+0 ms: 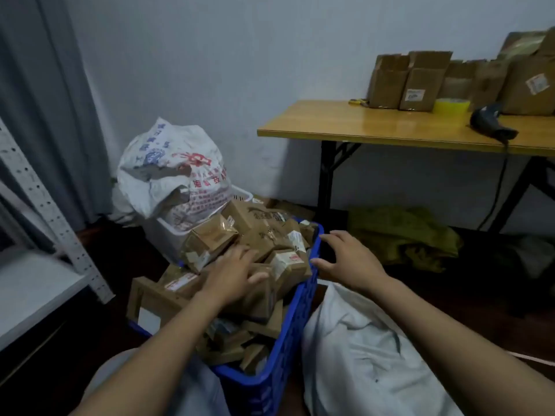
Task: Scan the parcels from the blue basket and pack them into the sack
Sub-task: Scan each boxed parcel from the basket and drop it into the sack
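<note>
Fingers lie straight: left hand rests flat on the parcels heaped in the basket, right hand hovers spread, empty, by its rim. Better to take one top parcel, label up, for the scanner on the table; sack sits just beside.

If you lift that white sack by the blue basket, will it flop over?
Probably yes: the white sack lies crumpled and creased, so it looks soft, not stiff. It likely won't roll, slumped beside the blue basket. Its weight I cannot judge; its inside is hidden.
</note>
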